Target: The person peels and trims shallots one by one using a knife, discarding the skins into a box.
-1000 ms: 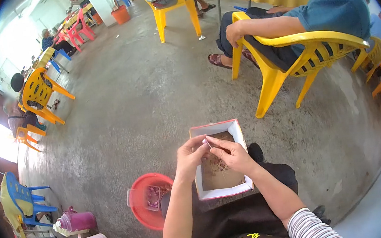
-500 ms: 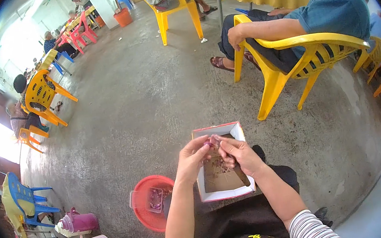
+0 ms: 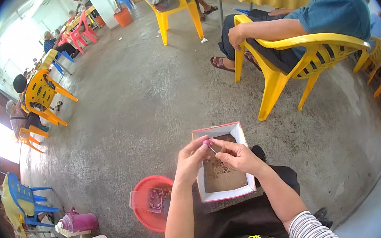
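My left hand (image 3: 188, 159) pinches a small purple shallot (image 3: 208, 143) between thumb and fingertips. Closed around a small knife, my right hand (image 3: 239, 156) meets the shallot from the other side. A thin length of the knife's blade (image 3: 213, 149) shows just under the shallot; my palm hides the handle. Both hands are above an open cardboard box (image 3: 201, 183) with white inner walls. Dry peelings and root scraps (image 3: 218, 168) lie on its brown bottom, partly covered by my hands.
To the left of the box stands a red plastic basket (image 3: 141, 214), with a clear tub (image 3: 155, 199) of purple pieces inside. Two pink flasks (image 3: 79, 222) are at lower left. A seated person (image 3: 328, 9) occupies a yellow chair (image 3: 271, 86) at right.
My right hand has turned, and the dark strip below it no longer shows. The thin blade now appears at the shallot, which is more exposed in my left fingertips.
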A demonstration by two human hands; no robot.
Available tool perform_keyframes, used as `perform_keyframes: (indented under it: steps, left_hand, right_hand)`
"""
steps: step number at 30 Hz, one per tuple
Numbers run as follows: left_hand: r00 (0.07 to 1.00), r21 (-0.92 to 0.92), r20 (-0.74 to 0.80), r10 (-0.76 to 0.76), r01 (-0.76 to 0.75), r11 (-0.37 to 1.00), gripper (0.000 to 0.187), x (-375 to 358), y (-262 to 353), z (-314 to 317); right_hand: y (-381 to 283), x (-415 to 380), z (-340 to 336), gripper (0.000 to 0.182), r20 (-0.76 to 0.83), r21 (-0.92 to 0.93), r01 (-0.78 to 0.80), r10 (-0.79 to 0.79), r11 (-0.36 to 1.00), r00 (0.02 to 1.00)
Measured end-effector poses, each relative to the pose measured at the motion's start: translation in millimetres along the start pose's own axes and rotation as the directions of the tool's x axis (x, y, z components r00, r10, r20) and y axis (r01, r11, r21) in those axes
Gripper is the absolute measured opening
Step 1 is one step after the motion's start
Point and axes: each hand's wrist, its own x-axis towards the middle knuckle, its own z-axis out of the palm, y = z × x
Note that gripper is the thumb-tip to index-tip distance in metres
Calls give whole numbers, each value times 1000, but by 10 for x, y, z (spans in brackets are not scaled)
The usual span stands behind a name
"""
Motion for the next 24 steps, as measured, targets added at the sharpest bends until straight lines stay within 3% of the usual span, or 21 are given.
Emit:
perform_keyframes:
  steps: [1, 6, 9, 16, 19, 22, 24]
  left_hand:
    - [1000, 13, 3, -11, 11, 1000, 26, -19, 21, 18]
    - [997, 160, -14, -74, 75, 984, 26, -60, 70, 42]
    - [999, 38, -25, -23, 24, 999, 27, -19, -15, 52]
    - [998, 35, 1, -66, 66, 997, 24, -1, -27, -26]
    - [998, 4, 1, -56, 56, 998, 23, 12, -59, -13]
    - [997, -32, -5, -75, 75, 997, 24, -4, -16, 21]
    - [996, -32, 12, -86, 86, 996, 24, -27, 53, 63]
  right_hand:
    - [17, 5, 2, 48, 0, -55, 63, -63, 996, 998]
    - [-5, 10, 3, 44, -1, -57, 44, -44, 997, 999]
    - [20, 4, -12, 44, 5, -85, 56, -56, 995, 998]
    - [6, 0, 31, 42, -47, -150, 59, -66, 987, 997]
    - [8, 7, 14, 41, -61, -395, 3, -29, 919, 998]
    - [161, 77, 77, 38, -139, -219, 221, -254, 950, 957]
    - [2, 26, 27, 35, -160, 138, -74, 96, 988, 982]
